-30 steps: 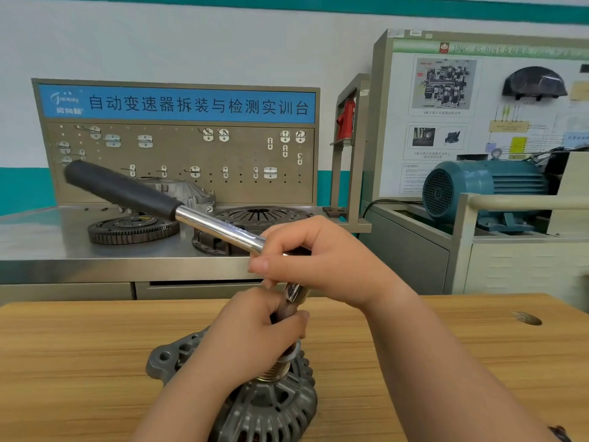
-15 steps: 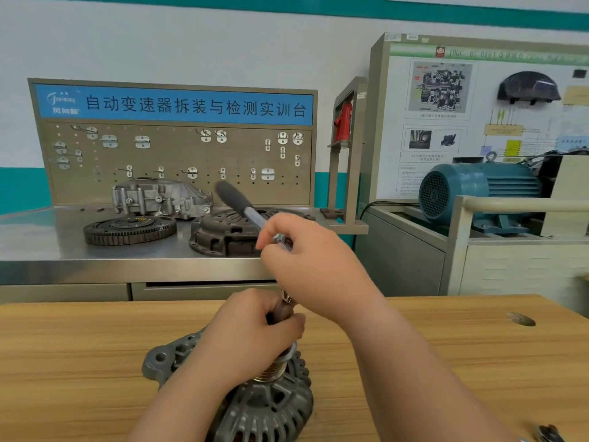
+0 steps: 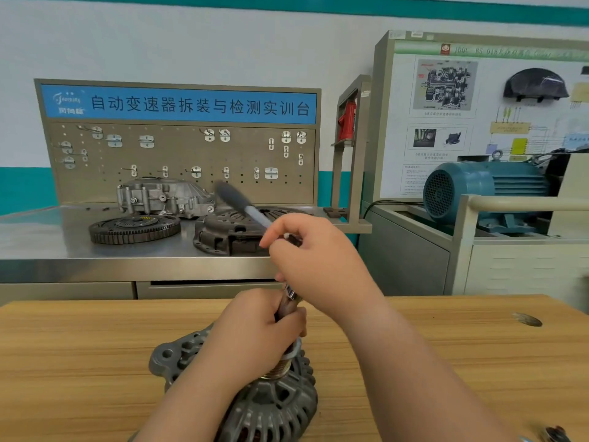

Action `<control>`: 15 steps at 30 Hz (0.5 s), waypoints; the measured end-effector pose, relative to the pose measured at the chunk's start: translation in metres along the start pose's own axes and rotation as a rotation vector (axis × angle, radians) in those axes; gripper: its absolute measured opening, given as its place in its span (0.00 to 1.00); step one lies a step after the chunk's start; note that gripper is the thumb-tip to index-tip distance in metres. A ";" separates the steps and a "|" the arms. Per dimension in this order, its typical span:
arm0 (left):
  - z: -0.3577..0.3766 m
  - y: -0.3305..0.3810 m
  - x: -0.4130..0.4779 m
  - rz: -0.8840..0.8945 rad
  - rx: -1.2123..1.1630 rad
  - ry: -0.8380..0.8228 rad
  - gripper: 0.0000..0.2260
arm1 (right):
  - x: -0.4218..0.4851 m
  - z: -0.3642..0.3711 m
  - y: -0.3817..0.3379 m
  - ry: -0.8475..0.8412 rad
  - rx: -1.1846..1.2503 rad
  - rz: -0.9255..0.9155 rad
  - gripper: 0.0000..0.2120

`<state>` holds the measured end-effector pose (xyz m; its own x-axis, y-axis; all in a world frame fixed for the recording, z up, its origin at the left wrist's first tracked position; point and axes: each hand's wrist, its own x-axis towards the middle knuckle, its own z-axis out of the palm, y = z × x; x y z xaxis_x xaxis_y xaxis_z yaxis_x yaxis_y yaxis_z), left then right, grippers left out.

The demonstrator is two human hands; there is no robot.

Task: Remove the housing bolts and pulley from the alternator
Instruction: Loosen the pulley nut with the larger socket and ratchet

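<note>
- Pulley (image 3: 278, 369) step, I reckon — alternator (image 3: 271, 409) sits at 6 o'clock on the wooden worktop (image 3: 79, 362), pulley end up.
- Left hand (image 3: 255, 333) is wrapped round the socket (image 3: 284, 310) right on top of the pulley.
- Right hand (image 3: 315, 260) clenches the ratchet (image 3: 237, 200) near its head, handle pointing off to 10 o'clock.
- Next move probably needs the pulley kept from spinning — otherwise the nut just turns with it.

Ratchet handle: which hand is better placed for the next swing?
Right. The right hand grips the ratchet by its head; the left hand is busy holding the socket steady on the alternator pulley.
</note>
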<state>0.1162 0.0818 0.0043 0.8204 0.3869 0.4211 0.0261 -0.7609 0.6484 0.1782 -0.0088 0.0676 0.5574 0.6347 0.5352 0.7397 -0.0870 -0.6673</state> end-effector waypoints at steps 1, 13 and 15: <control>0.000 0.001 -0.001 0.004 0.007 -0.006 0.23 | 0.000 0.003 -0.002 0.036 -0.123 0.012 0.09; -0.003 -0.002 0.001 0.008 -0.053 -0.037 0.14 | 0.004 -0.019 0.011 -0.307 0.207 -0.210 0.18; -0.002 -0.002 0.001 -0.010 -0.055 -0.026 0.15 | 0.006 -0.021 0.012 -0.346 0.246 -0.235 0.19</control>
<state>0.1156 0.0844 0.0049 0.8350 0.3801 0.3980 0.0035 -0.7268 0.6869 0.1983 -0.0217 0.0738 0.1970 0.8374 0.5099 0.6958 0.2470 -0.6745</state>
